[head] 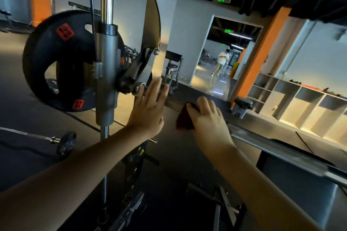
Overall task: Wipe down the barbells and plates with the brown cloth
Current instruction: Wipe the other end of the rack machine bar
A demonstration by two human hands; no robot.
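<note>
A steel barbell (266, 143) runs from the machine's carriage at centre down to the right edge. My right hand (206, 116) grips the brown cloth (185, 119), wrapped over the bar near its left end. My left hand (150, 107) has straight fingers and touches the bar beside the black hook and carriage (131, 78). A black 10 kg plate (62, 62) with red labels hangs on the bar's left end, behind the chrome guide column (107, 73).
A small curl bar with a plate (65, 143) lies on the dark floor at left. The machine's frame and a bench (206, 202) fill the space below my arms. Grey shelving (293, 99) lines the right wall. A person (221, 62) stands far off in the doorway.
</note>
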